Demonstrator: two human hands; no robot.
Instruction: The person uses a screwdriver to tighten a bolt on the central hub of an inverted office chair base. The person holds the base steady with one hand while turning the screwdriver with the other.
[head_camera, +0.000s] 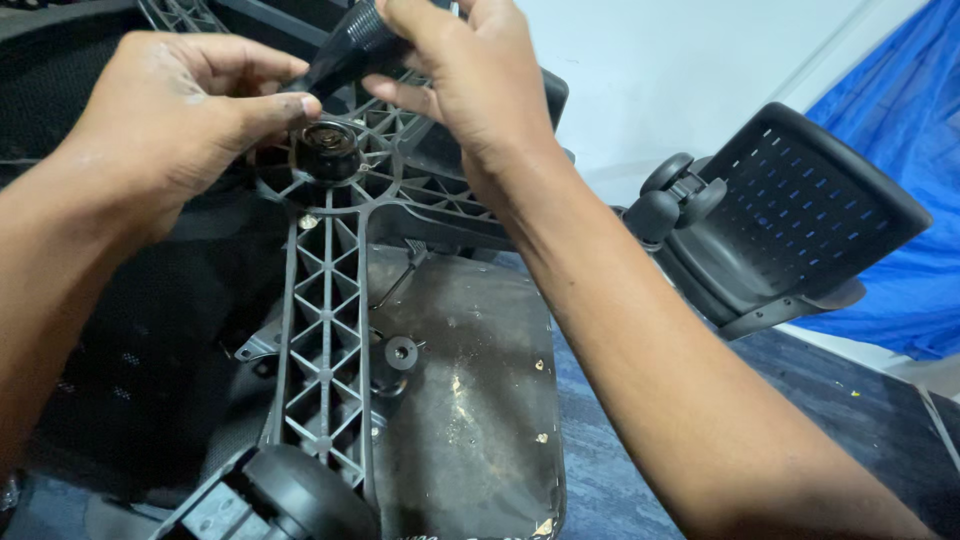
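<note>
Fingers of left hand pinch above hub; right hand grips black cylinder.

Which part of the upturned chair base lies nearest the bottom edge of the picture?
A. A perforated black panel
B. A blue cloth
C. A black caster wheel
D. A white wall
C: a black caster wheel sits at the end of the ribbed base arm, at the bottom edge, far below both hands.

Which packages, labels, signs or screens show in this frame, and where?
None in view: only both hands at the hub of a black ribbed plastic chair base, a black perforated chair part at right, and a blue tarp behind it.
</note>
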